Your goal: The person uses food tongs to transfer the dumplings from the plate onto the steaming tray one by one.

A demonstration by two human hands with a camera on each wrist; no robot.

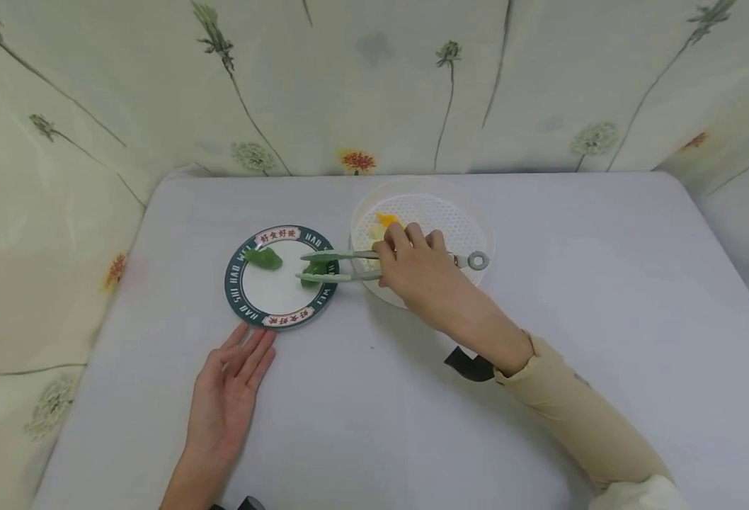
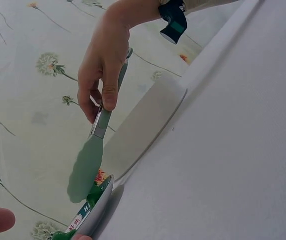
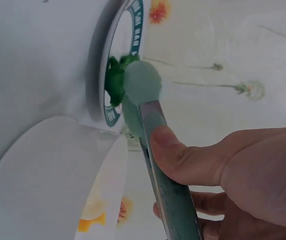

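Head view: I read the transfer as partly done. One green piece (image 1: 263, 258) already lies on the far-left part of the plate (image 1: 247, 297); my right hand (image 1: 415, 265) grips the tongs (image 1: 342, 265), whose tips hold a second green piece (image 1: 313, 273) at the plate's right edge. Yellow pieces (image 1: 384, 223) remain in the white bowl (image 1: 470, 219), just right of the plate. My left hand (image 1: 231, 386) lies flat and relaxed on the table (image 1: 540, 319), fingertips at the plate's near rim.

Left wrist view: the tongs (image 2: 95, 145) reach down to the plate (image 2: 95, 210), green showing at the tips.

Right wrist view: the green piece (image 3: 115, 80) looks leafy, glossy and dark, pinched between rounded pale-green tips (image 3: 141, 82) over the plate (image 3: 132, 30).
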